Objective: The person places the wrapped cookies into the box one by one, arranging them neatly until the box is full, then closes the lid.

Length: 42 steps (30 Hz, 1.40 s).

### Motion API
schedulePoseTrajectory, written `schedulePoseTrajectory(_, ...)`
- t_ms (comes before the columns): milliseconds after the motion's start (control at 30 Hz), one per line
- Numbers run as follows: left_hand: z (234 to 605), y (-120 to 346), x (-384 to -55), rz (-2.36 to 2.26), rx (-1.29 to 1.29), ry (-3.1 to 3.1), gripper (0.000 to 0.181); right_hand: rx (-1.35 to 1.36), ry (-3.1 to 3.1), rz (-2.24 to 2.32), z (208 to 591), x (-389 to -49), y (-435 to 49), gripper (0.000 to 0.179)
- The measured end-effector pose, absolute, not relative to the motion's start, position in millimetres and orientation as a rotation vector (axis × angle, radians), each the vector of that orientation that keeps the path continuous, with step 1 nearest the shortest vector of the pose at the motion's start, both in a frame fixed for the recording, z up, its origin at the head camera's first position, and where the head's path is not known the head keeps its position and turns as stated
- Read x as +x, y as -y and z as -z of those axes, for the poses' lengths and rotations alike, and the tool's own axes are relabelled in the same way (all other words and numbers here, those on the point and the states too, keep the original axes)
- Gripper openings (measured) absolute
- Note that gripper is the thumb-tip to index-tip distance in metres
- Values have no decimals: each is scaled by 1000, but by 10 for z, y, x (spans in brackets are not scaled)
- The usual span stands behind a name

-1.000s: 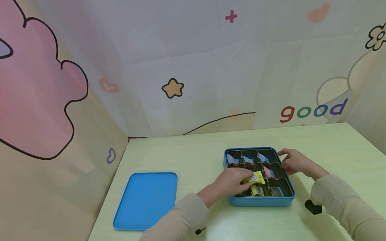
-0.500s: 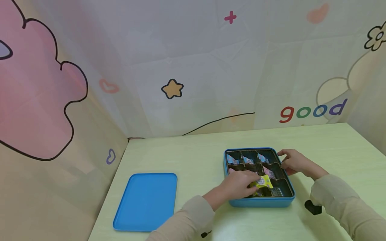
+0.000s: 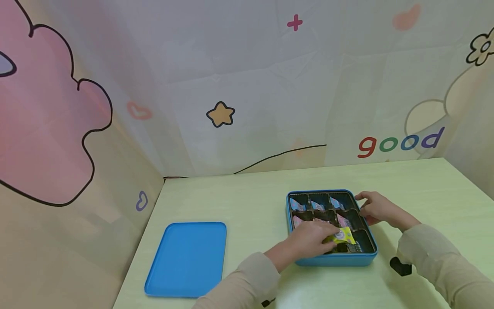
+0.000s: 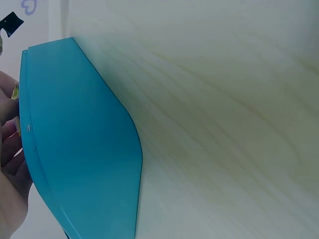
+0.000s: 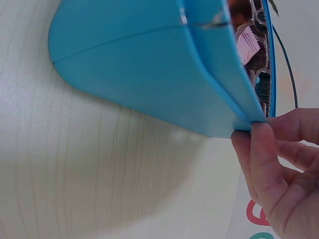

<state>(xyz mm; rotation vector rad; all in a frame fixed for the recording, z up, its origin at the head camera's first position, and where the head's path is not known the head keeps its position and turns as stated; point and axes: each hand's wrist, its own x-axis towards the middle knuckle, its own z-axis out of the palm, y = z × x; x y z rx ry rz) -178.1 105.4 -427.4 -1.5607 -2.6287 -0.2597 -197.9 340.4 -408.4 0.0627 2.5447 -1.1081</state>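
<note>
My left hand pinches a yellow wrapped candy over the front row of a blue tin box. In the left wrist view the box's blue side hides part of that hand, and a scrap of yellow shows between the fingers. My right hand holds the box's right side; in the right wrist view its thumb and fingers grip the rim near a corner. Inside, a dark divided tray carries blue wrapped candies in the back row and pink ones in the middle row.
A blue lid lies flat on the pale table, left of the box. Behind the table hangs a printed cloth with a star and the word "good". Another cloth panel borders the left edge.
My left hand has moved right across the box's front row with the yellow candy in its fingers. The right hand stays at the box's side.
</note>
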Motion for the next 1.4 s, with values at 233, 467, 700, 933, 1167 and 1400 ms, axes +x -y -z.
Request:
schedulePoseTrajectory(233, 4272, -1098, -1773, 239, -1595, 2614, 36, 45, -2554, 1116, 4083, -1964, -3405, 51)
schedulePoseTrajectory(467, 4252, -1137, -1750, 229, -1605, 2609, 36, 34, -2551, 1125, 4077, -1958, -3404, 51)
schedulePoseTrajectory(700, 4258, -1178, -1732, 211, -1606, 2607, 37, 27, -2552, 1136, 4078, -1949, -3401, 51)
schedulePoseTrajectory(933, 4272, -1231, -1731, 198, -1614, 2576, 36, 30, -2550, 1146, 4079, -1945, -3398, 51)
schedulePoseTrajectory(1167, 4238, -1307, -1695, 50, -1602, 2592, 31, 32, -2550, 1147, 4076, -1942, -3391, 51)
schedulePoseTrajectory(1400, 4216, -1397, -1665, -103, -1566, 2609, 17, 36, -2550, 1147, 4071, -1943, -3396, 50)
